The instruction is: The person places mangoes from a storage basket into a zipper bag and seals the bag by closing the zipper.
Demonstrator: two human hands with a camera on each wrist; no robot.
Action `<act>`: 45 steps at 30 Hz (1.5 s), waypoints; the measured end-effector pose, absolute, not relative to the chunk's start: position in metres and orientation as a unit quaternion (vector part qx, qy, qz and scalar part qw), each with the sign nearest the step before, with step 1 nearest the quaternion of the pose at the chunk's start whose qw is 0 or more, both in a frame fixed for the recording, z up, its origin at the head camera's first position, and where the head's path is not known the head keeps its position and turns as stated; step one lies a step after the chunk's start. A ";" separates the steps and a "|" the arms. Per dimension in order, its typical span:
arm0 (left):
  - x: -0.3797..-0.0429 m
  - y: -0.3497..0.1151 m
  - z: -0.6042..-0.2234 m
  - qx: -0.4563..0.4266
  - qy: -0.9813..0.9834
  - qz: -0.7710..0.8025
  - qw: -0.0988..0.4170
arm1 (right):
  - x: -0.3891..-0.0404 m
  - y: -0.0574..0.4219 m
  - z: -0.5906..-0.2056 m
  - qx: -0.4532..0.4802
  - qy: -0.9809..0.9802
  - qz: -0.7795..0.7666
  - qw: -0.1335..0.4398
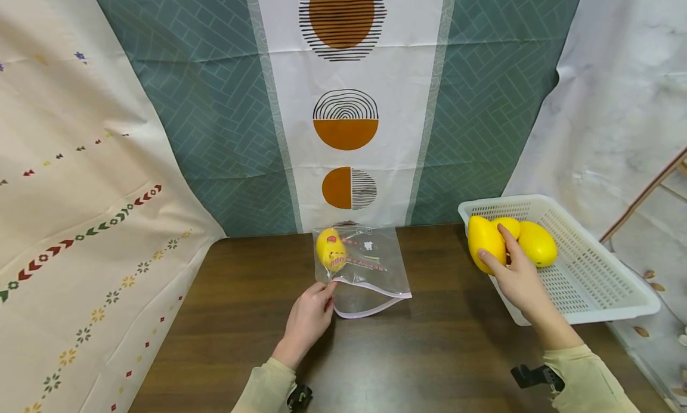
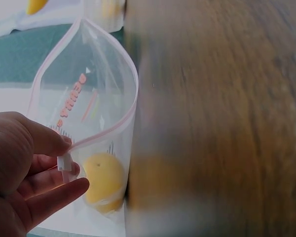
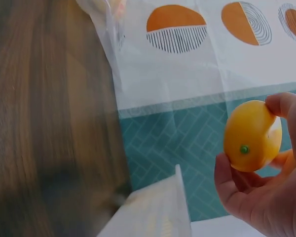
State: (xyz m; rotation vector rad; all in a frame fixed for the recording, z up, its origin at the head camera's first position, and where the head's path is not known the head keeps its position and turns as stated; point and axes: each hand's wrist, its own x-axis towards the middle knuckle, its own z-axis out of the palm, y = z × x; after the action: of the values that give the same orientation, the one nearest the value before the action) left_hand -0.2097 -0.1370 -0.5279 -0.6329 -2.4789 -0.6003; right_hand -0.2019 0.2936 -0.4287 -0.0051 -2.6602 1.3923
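Note:
My left hand (image 1: 310,317) pinches the corner of a clear zip bag (image 1: 383,252) by its pink-edged mouth, which gapes apart. A small white slider (image 2: 64,163) shows between thumb and fingers in the left wrist view. Inside the bag lies one yellow mango (image 1: 331,250), at its left side. My right hand (image 1: 519,280) grips another yellow mango (image 1: 485,244) between thumb and fingers, raised at the near-left rim of a white basket (image 1: 617,303). In the right wrist view this held mango (image 3: 251,136) shows a green stem spot.
Two more yellow mangoes, one at the right (image 1: 538,244) and one partly hidden behind the fingers (image 1: 506,226), sit in the basket. Brown wooden table (image 1: 241,317) lies beneath everything. A patterned cloth (image 1: 343,157) hangs along its back edge, with a cream cloth (image 1: 107,222) at left.

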 end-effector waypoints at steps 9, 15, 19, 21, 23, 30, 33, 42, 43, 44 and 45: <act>-0.210 -0.134 -0.528 -0.236 -0.912 -0.219 0.256 | -0.196 0.282 -0.437 0.024 -0.886 0.458 0.066; -0.210 -0.134 -0.528 -0.232 -0.914 -0.217 0.252 | -0.194 0.277 -0.438 0.030 -0.894 0.442 0.069; -0.210 -0.133 -0.529 -0.233 -0.914 -0.214 0.254 | -0.194 0.275 -0.438 0.035 -0.898 0.433 0.068; -0.210 -0.133 -0.530 -0.235 -0.913 -0.215 0.254 | -0.194 0.275 -0.439 0.037 -0.899 0.431 0.067; -0.210 -0.133 -0.530 -0.236 -0.913 -0.217 0.253 | -0.194 0.275 -0.439 0.037 -0.900 0.429 0.068; -0.208 -0.132 -0.530 -0.220 -0.914 -0.248 0.234 | -0.193 0.276 -0.441 0.036 -0.900 0.429 0.066; -0.208 -0.132 -0.530 -0.215 -0.916 -0.253 0.226 | -0.193 0.276 -0.443 0.034 -0.902 0.425 0.061; -0.209 -0.132 -0.534 -0.222 -0.912 -0.249 0.239 | -0.190 0.268 -0.453 0.045 -0.904 0.423 0.051; -0.209 -0.131 -0.534 -0.222 -0.911 -0.250 0.241 | -0.190 0.267 -0.454 0.048 -0.902 0.425 0.051; -0.209 -0.131 -0.534 -0.223 -0.911 -0.250 0.242 | -0.189 0.266 -0.455 0.053 -0.901 0.428 0.052; -0.209 -0.131 -0.534 -0.223 -0.911 -0.250 0.242 | -0.189 0.264 -0.456 0.058 -0.900 0.429 0.054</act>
State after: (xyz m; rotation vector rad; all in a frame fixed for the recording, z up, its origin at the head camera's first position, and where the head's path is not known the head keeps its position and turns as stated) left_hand -0.2086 -0.1313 -0.5337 -0.6086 -2.4894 -0.6836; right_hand -0.1893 0.2643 -0.4564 0.1755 -2.7346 1.3036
